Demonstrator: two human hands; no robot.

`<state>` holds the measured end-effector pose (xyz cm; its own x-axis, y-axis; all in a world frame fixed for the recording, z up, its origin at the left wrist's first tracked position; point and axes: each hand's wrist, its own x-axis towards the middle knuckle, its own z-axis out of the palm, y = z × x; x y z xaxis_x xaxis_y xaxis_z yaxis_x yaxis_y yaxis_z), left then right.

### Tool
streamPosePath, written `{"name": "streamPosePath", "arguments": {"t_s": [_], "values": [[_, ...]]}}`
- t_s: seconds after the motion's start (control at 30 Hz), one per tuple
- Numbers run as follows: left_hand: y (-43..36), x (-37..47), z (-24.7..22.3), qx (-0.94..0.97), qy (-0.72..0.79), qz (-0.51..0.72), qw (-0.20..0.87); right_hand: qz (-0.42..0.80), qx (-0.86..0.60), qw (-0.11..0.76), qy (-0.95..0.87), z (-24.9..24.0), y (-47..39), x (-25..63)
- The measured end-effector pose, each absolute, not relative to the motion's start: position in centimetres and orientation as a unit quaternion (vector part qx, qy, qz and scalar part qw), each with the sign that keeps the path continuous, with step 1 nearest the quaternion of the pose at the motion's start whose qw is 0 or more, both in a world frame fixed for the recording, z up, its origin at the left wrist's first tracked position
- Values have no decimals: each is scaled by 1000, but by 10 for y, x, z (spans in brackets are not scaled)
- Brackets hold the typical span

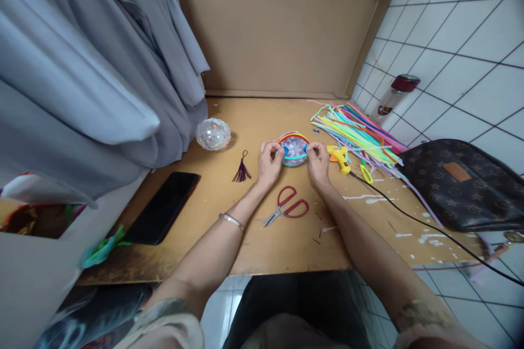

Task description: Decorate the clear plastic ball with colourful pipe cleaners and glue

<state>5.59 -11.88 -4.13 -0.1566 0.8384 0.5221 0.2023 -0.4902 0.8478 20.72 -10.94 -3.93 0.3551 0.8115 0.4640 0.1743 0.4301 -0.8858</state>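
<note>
A clear plastic ball ringed with coloured pipe cleaners stands over the middle of the table. Red and yellow strands arch over its top, and a turquoise one crosses its front. My left hand pinches a blue piece at the ball's left side. On the opposite side, my right hand is closed in a pinch at another blue bit, partly hidden by the fingers. Just below the hands lie red-handled scissors, blades apart. A dark purple tassel rests left of my left hand. Close to my right hand lies a yellow glue gun.
A second clear ball sits at the back left, a black phone at the left. Pipe cleaners are heaped at the back right, near a bottle and a brown bag. The black cord runs off right; grey cloth hangs left.
</note>
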Motion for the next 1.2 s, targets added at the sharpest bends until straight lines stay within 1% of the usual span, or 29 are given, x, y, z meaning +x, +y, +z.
{"name": "streamPosePath", "arguments": {"t_s": [0.5, 0.73, 1.07, 1.2], "values": [[-122, 57, -38, 604, 445, 618, 235, 229, -473, 671, -523, -37, -112, 205], [-123, 56, -37, 603, 445, 619, 237, 202, -476, 668, -536, -37, -114, 203], [-120, 53, -42, 597, 451, 621, 234, 242, -456, 682, -519, -39, -115, 200], [-122, 51, -44, 607, 450, 613, 230, 238, -458, 671, -532, -38, -115, 200]]}}
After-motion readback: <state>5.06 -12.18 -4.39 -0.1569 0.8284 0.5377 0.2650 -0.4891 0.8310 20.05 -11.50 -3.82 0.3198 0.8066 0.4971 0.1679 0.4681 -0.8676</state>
